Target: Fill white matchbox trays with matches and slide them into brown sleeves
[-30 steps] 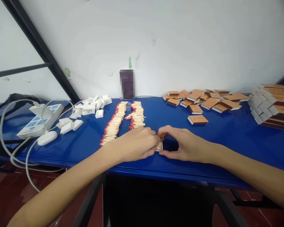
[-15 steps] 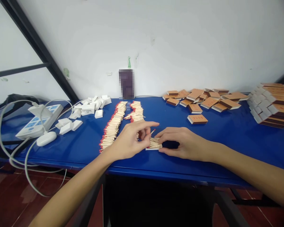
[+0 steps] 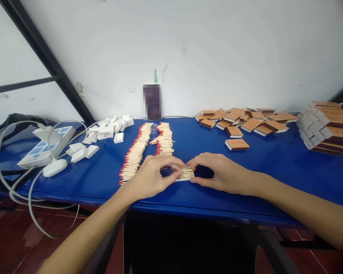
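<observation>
A small white tray [image 3: 184,179] filled with matches [image 3: 186,172] lies near the table's front edge, between my hands. My left hand [image 3: 157,173] has thumb and fingers closed on the tray's left end, at the matches. At the right end, my right hand [image 3: 217,171] grips the tray between thumb and fingers. Just behind my left hand is a short row of red-tipped matches [image 3: 165,139], its near part hidden by the hand. Left of it runs a longer row of matches [image 3: 136,154].
White trays [image 3: 105,129] are heaped at the left, beside a power strip [image 3: 47,146] with cables. Brown matchbox sleeves [image 3: 242,120] lie at the back right. A stack of matchboxes [image 3: 328,127] stands far right. A dark blurred object [image 3: 153,102] leans on the wall.
My left hand has lowered onto the tray, and its stretched forefinger has bent in. The single match seen at its fingertips no longer stands out. My right hand has hardly moved.
</observation>
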Motion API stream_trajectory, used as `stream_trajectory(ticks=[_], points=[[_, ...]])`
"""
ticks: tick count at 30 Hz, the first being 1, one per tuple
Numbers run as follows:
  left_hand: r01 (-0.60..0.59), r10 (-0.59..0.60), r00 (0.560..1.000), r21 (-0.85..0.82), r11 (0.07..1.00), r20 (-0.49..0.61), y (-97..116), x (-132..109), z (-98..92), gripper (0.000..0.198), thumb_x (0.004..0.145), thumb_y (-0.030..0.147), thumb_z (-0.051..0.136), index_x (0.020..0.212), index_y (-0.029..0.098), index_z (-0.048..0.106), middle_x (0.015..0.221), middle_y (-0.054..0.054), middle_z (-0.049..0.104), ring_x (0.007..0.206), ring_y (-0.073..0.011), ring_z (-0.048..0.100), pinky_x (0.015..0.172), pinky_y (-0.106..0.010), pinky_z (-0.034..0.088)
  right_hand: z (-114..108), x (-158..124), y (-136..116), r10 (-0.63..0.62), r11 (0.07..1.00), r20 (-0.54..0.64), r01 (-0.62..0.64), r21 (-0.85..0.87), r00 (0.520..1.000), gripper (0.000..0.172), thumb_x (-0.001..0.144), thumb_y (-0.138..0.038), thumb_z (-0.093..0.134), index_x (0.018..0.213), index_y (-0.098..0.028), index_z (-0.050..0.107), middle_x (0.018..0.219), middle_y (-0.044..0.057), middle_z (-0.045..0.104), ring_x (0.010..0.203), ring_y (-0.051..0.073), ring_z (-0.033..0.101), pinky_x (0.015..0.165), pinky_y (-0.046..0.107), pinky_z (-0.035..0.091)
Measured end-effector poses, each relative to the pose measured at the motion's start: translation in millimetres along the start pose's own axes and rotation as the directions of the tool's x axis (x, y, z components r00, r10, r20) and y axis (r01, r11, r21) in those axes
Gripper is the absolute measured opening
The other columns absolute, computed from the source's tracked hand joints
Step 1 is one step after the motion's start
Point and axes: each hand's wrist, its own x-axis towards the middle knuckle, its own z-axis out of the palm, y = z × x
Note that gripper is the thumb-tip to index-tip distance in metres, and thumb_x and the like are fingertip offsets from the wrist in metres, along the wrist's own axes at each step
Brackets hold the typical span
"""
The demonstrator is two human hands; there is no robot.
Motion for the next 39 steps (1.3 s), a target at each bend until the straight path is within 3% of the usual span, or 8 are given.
stream_trajectory(ticks=[5,10,15,22,26,30,39], points=[[-0.130,0.124,0.991,0.142,0.981,0.051,-5.9,-0.7,6.0,0.010,0.090,0.014,0.062,0.090,0.020,0.070,0.082,-0.002,0.070,0.082,-0.0162,0.060,0.074,-0.028,0.049,-1.5,-0.7,-3.0,0.075,0.997,0.019,-0.075,0.002,0.997,0.023,0.091,-0.040,0.059,0.108,-0.024,0.059,0.105,0.004,0.069,0.093,0.021,0.065,0.079,0.034,0.049],[-0.175,0.166,0.984,0.162,0.971,0.067,-4.2,0.8,5.2,0.009,0.094,0.020,0.060,0.094,0.020,0.068,0.097,-0.003,0.070,0.091,-0.0161,0.060,0.087,-0.031,0.048,-2.1,-0.3,-3.6,0.086,0.996,0.017,-0.087,0.006,0.996,0.024,0.091,-0.039,0.060,0.109,-0.023,0.058,0.105,0.003,0.068,0.091,0.020,0.064,0.079,0.033,0.049],[-0.126,0.122,0.992,0.260,0.957,0.031,-3.0,-1.1,1.5,0.016,0.097,0.023,0.053,0.105,0.019,0.066,0.107,-0.005,0.066,0.102,-0.0183,0.057,0.094,-0.034,0.045,-3.0,0.0,-4.2,0.044,0.999,0.012,-0.044,-0.001,0.999,0.023,0.092,-0.038,0.060,0.108,-0.022,0.059,0.103,0.003,0.068,0.087,0.019,0.064,0.078,0.033,0.049],[-0.126,0.077,0.990,0.476,0.870,0.120,-2.7,-2.2,-0.4,0.031,0.089,0.037,0.061,0.111,0.016,0.069,0.110,-0.009,0.065,0.103,-0.0272,0.053,0.092,-0.045,0.044,-4.4,0.2,-5.5,0.020,1.000,-0.007,-0.020,0.009,1.000,0.030,0.092,-0.040,0.061,0.116,-0.022,0.060,0.111,0.006,0.069,0.098,0.021,0.065,0.085,0.035,0.051],[-0.135,0.086,0.989,0.508,0.851,0.119,-2.5,-3.2,-0.8,0.025,0.090,0.035,0.059,0.104,0.017,0.071,0.105,-0.008,0.067,0.101,-0.0264,0.054,0.091,-0.044,0.043,-3.8,1.6,-7.0,0.013,1.000,-0.011,-0.013,-0.001,1.000,0.032,0.091,-0.037,0.061,0.119,-0.021,0.060,0.111,0.007,0.070,0.098,0.021,0.065,0.086,0.035,0.052],[-0.143,0.092,0.988,0.507,0.850,0.125,-3.1,-4.4,-0.6,0.026,0.091,0.034,0.059,0.108,0.018,0.069,0.108,-0.008,0.066,0.103,-0.0262,0.055,0.090,-0.042,0.042,-3.0,1.4,-5.6,-0.024,1.000,-0.023,0.024,0.000,0.999,0.033,0.091,-0.036,0.062,0.121,-0.021,0.060,0.112,0.007,0.070,0.100,0.021,0.065,0.087,0.036,0.052],[-0.222,0.172,0.974,0.492,0.842,0.145,-3.9,-6.8,2.1,0.020,0.094,0.028,0.057,0.106,0.018,0.070,0.105,-0.005,0.070,0.111,-0.0248,0.056,0.094,-0.040,0.037,-2.3,-1.0,-2.8,-0.091,0.996,0.013,0.091,-0.021,0.996,0.018,0.096,-0.032,0.054,0.107,-0.021,0.064,0.111,0.009,0.068,0.103,0.021,0.061,0.090,0.038,0.050]])
